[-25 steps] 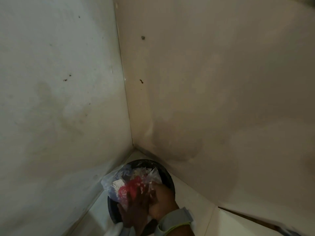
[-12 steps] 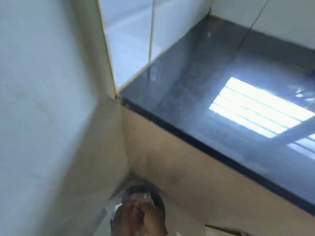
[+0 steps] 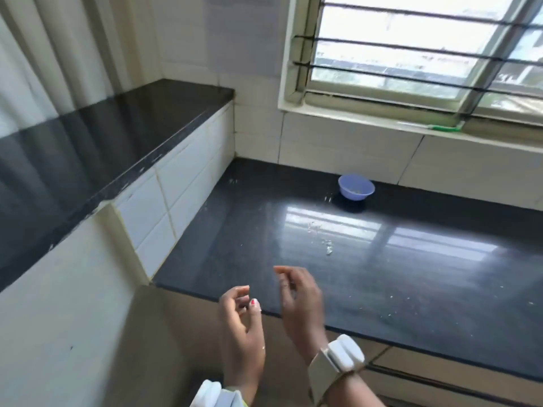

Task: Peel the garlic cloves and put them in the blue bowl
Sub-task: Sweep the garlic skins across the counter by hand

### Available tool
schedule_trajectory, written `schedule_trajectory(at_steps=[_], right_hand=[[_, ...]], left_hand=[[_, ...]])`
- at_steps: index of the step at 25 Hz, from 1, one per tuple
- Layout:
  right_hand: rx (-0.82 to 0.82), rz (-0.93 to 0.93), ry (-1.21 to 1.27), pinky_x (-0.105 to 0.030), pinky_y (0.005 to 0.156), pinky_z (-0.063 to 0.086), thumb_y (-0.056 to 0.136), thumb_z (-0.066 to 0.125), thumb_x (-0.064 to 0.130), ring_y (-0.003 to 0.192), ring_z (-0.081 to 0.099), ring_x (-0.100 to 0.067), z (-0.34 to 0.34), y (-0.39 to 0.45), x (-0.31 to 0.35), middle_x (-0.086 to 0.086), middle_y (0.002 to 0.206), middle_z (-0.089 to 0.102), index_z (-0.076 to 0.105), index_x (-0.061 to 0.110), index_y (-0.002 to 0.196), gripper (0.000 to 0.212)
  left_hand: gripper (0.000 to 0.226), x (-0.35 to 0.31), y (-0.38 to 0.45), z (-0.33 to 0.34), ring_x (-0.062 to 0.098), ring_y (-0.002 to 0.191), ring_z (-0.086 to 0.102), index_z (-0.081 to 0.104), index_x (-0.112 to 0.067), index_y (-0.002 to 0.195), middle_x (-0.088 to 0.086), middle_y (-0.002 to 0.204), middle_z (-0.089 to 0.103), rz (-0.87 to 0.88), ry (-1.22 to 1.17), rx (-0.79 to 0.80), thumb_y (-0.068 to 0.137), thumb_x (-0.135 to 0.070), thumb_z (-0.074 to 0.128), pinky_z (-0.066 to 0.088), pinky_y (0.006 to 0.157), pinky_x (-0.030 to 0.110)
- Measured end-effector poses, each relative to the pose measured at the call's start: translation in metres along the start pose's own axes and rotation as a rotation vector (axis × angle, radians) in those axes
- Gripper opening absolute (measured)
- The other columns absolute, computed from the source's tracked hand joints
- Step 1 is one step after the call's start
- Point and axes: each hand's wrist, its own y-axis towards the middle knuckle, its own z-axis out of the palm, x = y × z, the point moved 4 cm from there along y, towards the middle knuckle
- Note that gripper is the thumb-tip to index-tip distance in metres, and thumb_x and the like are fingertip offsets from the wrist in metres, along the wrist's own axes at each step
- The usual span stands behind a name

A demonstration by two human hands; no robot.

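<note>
We see the small round blue plastic bowl (image 3: 356,187) at upper centre-right, well apart from both hands, on a glossy black stone counter (image 3: 264,239) under a barred window (image 3: 417,48). Our left hand (image 3: 242,327) and right hand (image 3: 299,301) hover at bottom centre, fingers loosely curled, holding nothing.

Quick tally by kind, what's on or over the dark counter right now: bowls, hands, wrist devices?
Bowls: 1, the blue bowl near the back wall.
Hands: 2, left hand and right hand, both holding nothing.
Wrist devices: 2, one on the left wrist, one on the right wrist.
Total: 5.
</note>
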Motion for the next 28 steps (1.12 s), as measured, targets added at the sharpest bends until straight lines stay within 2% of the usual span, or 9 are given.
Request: schedule_trajectory(at_steps=[4,6,8,10,14,18,21,23,28], right_hand=[[-0.036,0.23,-0.599,-0.038,0.116,0.018,0.097,0.032,0.058,0.142,0.03,-0.036,-0.095,0.04,-0.084,-0.02,0.152,0.035,0.035,0.002,0.145,0.074],[-0.02,0.494,-0.839,-0.044,0.119,0.007,0.081,0.011,0.074,0.149,0.008,-0.034,-0.14,0.029,-0.126,-0.019,0.161,0.012,0.01,0.002,0.152,0.102],[-0.07,0.554,-0.858,-0.043,0.119,0.003,0.068,-0.002,0.081,0.148,0.009,-0.036,-0.166,0.026,-0.153,-0.023,0.16,0.012,0.007,-0.003,0.151,0.119],[-0.077,0.398,-0.896,-0.037,0.118,-0.001,0.079,0.001,0.084,0.144,0.022,-0.041,-0.161,0.034,-0.166,-0.033,0.149,0.033,0.02,-0.009,0.147,0.117],[0.339,0.117,-0.783,-0.038,0.118,0.001,0.084,0.014,0.082,0.149,0.004,-0.025,-0.084,0.069,-0.159,-0.02,0.147,0.038,0.015,-0.002,0.149,0.107],[0.61,0.139,-0.716,-0.039,0.114,0.007,0.086,0.008,0.079,0.138,0.031,-0.032,-0.036,0.123,-0.147,-0.023,0.141,0.049,0.026,-0.008,0.144,0.105],[0.393,-0.005,-0.784,-0.035,0.116,-0.011,0.065,-0.02,0.087,0.15,0.006,-0.03,-0.018,0.189,-0.134,-0.021,0.161,0.008,-0.007,-0.004,0.149,0.124],[0.481,-0.08,-0.791,-0.033,0.118,-0.017,0.06,-0.016,0.086,0.149,-0.016,-0.021,-0.009,0.21,-0.136,-0.009,0.161,-0.017,-0.022,0.003,0.148,0.121],[0.745,-0.402,-0.681,-0.024,0.119,-0.011,0.097,0.026,0.054,0.15,-0.004,-0.009,-0.009,0.215,-0.117,-0.001,0.164,-0.002,-0.009,0.012,0.154,0.079]], left_hand=[[0.018,0.003,-0.066,0.093,0.001,0.104,0.052,0.051,-0.036,0.1,-0.014,0.107,0.057,0.061,0.031,0.222,0.085,-0.029,0.053,0.038,0.092,0.018],[0.02,0.014,-0.044,0.114,0.001,0.105,0.051,0.049,-0.036,0.101,-0.017,0.108,0.055,0.06,0.097,0.242,0.089,-0.023,0.058,0.034,0.092,0.014],[0.023,0.018,-0.029,0.141,0.007,0.107,0.052,0.05,-0.033,0.102,-0.014,0.108,0.055,0.026,0.158,0.28,0.09,-0.017,0.061,0.033,0.092,0.014],[0.02,0.024,-0.02,0.166,0.01,0.11,0.053,0.052,-0.028,0.106,-0.009,0.112,0.057,-0.016,0.154,0.304,0.091,-0.017,0.059,0.035,0.095,0.017],[0.025,0.033,0.019,0.202,0.012,0.116,0.05,0.055,-0.015,0.117,-0.007,0.118,0.054,-0.027,0.175,0.303,0.094,-0.024,0.055,0.028,0.093,0.01],[0.052,0.037,0.037,0.211,0.004,0.114,0.048,0.051,-0.021,0.12,-0.01,0.121,0.054,0.019,0.174,0.276,0.083,-0.056,0.042,0.026,0.091,0.003],[0.046,0.043,0.037,0.213,-0.006,0.117,0.047,0.05,-0.022,0.122,-0.01,0.127,0.055,0.111,0.186,0.251,0.086,-0.05,0.043,0.029,0.098,0.004],[0.041,0.044,0.037,0.214,-0.004,0.124,0.045,0.049,-0.025,0.122,-0.008,0.13,0.053,0.161,0.183,0.24,0.087,-0.046,0.044,0.031,0.103,0.011],[0.038,0.046,0.038,0.212,-0.001,0.128,0.041,0.043,-0.033,0.122,-0.01,0.135,0.048,0.189,0.181,0.166,0.088,-0.047,0.046,0.03,0.107,0.016]])
